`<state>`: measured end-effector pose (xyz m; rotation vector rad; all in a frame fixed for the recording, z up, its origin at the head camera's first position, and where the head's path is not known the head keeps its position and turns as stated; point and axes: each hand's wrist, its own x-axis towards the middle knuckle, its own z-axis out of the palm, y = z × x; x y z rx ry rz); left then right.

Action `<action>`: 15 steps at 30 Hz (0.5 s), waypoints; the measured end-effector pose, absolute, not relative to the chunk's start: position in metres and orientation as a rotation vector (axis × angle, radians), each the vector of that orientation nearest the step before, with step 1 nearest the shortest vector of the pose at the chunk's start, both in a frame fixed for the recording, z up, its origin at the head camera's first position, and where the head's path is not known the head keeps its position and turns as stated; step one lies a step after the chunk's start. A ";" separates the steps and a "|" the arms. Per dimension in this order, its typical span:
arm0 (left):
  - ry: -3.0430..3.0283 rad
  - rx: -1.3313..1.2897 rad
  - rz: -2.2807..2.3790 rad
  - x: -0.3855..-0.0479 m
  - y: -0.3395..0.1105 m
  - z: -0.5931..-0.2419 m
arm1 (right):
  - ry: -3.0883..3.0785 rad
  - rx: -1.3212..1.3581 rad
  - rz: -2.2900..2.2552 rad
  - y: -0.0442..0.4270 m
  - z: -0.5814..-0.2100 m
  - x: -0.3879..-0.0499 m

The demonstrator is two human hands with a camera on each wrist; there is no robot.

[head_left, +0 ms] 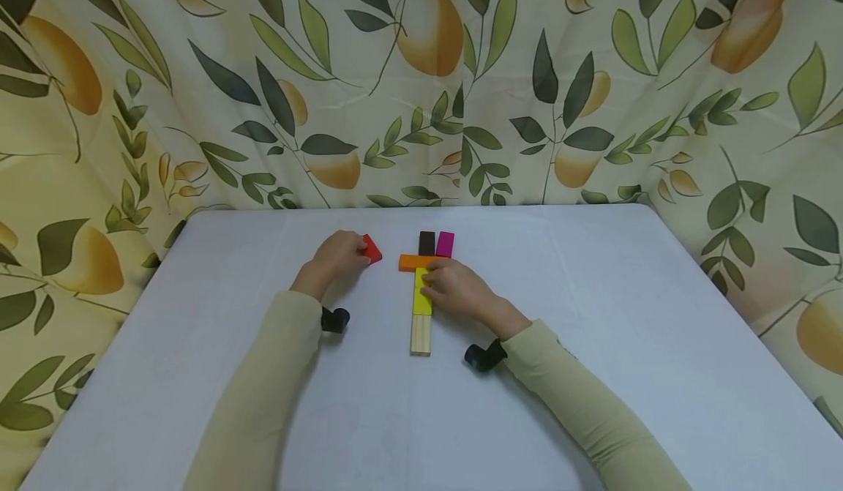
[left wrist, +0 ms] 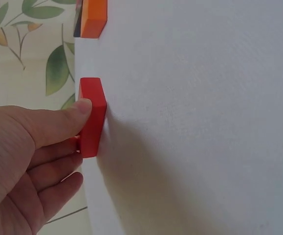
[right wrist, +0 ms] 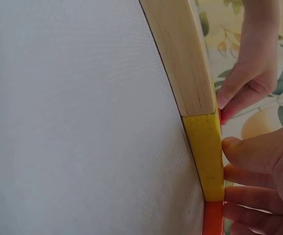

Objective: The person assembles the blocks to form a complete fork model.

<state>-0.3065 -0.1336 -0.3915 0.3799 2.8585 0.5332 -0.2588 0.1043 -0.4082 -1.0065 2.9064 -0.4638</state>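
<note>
My left hand point(head_left: 339, 253) pinches a red block point(left wrist: 95, 122) between thumb and fingers. The block looks triangular, though the fingers cover part of it, and it is left of a row of blocks. My right hand point(head_left: 461, 288) touches the yellow block point(right wrist: 205, 156) with its thumb and fingertips, some reaching the orange block point(head_left: 410, 263). The yellow block lies lengthwise, end to end with a plain wooden block point(head_left: 420, 335) nearer me. Orange lies crosswise at the far end of the yellow. Beyond it are a black block point(head_left: 426, 243) and a magenta block point(head_left: 445, 244), side by side.
All the blocks are on a table with a white cover point(head_left: 579, 271). A curtain point(head_left: 395, 110) with fruit and leaf prints hangs behind it. Black wrist cameras stick out from the left sleeve point(head_left: 263, 381) and the right sleeve point(head_left: 586, 403).
</note>
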 end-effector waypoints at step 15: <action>2.838 0.518 0.493 -0.314 -0.130 -0.391 | 2.885 -0.943 -0.471 0.104 -0.407 -0.258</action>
